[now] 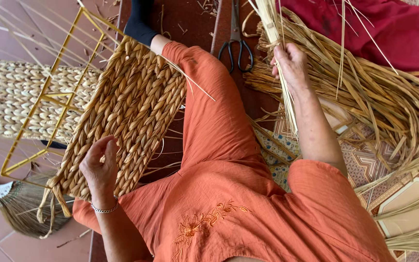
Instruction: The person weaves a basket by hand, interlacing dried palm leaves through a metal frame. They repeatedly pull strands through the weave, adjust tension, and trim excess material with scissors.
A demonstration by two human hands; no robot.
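On lap: woven panel (pixel 122 116) on yellow wire frame (pixel 49 97), stiff, light; left hand (pixel 100 167) spread flat against it. Right hand (pixel 291 63) clamped on dry straw bundle (pixel 275 29), brittle, grip mid-stalk

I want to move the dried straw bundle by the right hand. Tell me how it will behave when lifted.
The straw bundle is probably light and floppy: its long flat strands splay and droop in all directions. Loose strands would likely slip out, since nothing visibly ties them. The strands in the right hand hang bent, so they look pliable, not brittle.
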